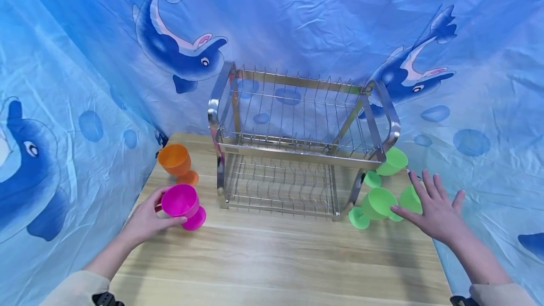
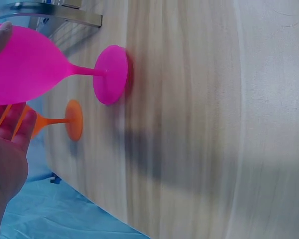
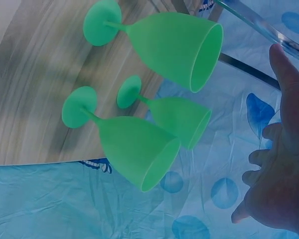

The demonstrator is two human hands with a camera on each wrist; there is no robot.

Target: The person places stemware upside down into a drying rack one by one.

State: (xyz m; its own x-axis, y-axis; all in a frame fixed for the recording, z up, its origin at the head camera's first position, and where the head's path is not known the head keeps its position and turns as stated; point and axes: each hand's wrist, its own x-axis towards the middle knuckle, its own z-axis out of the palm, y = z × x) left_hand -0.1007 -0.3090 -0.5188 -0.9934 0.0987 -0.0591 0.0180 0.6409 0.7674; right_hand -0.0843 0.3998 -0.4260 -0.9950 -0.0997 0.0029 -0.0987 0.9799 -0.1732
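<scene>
My left hand (image 1: 146,218) is at the bowl of a pink plastic goblet (image 1: 180,202), thumb along the near side and fingers around the far side. The goblet stands upright, its round foot (image 2: 110,74) on the table. Just behind it is an orange goblet (image 1: 175,160), partly overlapped by my fingers in the left wrist view. Over on the right, my right hand (image 1: 439,209) hovers with fingers spread and holds nothing. Beside it stand three green goblets: a near one (image 1: 379,203), one by my thumb (image 1: 410,199) partly hidden by the hand, and a farther one (image 1: 393,161).
A two-tier metal dish rack (image 1: 280,152) stands at the back middle of the wooden table (image 1: 272,254), between the goblet groups. Its wire shelves hold nothing. Blue dolphin-print sheeting (image 1: 306,22) hangs behind and along both sides.
</scene>
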